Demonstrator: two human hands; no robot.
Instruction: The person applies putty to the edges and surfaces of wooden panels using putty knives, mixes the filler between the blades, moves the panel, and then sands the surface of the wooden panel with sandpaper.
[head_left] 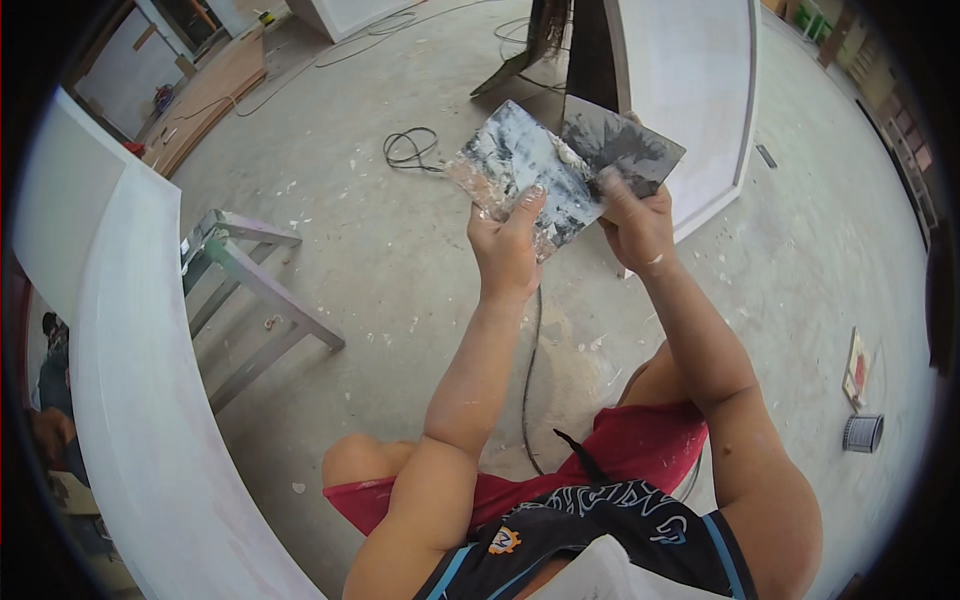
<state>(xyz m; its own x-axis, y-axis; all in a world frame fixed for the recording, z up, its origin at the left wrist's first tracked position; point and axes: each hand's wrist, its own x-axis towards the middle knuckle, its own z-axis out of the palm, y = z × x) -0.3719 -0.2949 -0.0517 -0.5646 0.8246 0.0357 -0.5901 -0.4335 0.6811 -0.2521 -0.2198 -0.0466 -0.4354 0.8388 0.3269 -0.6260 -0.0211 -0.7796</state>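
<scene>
My left hand [507, 245] is closed on a flat rectangular plate [530, 155] smeared with white putty-like paste and dark patches, its thumb lying on top. My right hand [642, 225] grips a thin grey putty scraper [625, 140] with dark smudges, its thumb also on the upper face. The scraper's left edge meets or overlaps the plate's right edge, where a ridge of white paste [570, 155] sits. Both are held out in front of me above the floor. The undersides and most of my fingers are hidden.
A curved white panel [150, 400] stands close on my left, beside a paint-spattered wooden trestle [270, 285]. Ahead is another white panel [690, 90] with a dark side. Black cable [410, 150] lies on the concrete floor. A tin [862, 433] stands far right. A person's hand [52, 432] shows at far left.
</scene>
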